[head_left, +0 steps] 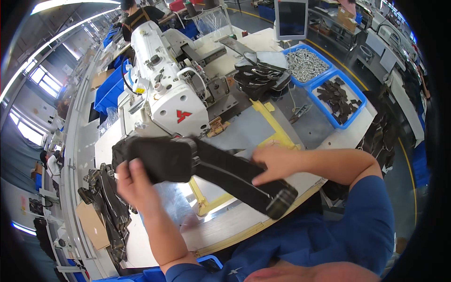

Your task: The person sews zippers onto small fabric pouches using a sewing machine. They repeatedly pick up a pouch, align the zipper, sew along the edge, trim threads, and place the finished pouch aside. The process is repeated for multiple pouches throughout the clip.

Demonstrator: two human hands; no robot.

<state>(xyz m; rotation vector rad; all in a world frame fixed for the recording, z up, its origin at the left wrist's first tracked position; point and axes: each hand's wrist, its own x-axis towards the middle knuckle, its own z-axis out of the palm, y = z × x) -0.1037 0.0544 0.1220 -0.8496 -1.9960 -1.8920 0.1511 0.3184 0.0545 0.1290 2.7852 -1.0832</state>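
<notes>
My left hand (140,185) grips the left end of a long dark fabric piece (227,175), thumb over its wide, rounded panel (159,157). My right hand (277,162) holds the narrower section, thumb on its face and fingers by the upper edge, slightly blurred. A light zip-like line runs along this section, and plaid shows at its lower right end. The piece hangs tilted over a yellow-edged template (275,127), in front of a white industrial sewing machine (171,105).
Stacked dark pieces (260,70) lie behind the template, beside blue trays of metal parts (307,63) and dark tabs (338,101). A screen (291,19) stands at the back. Plaid fabric (110,211) and cardboard (91,223) lie left. A co-worker (138,14) is beyond the machine.
</notes>
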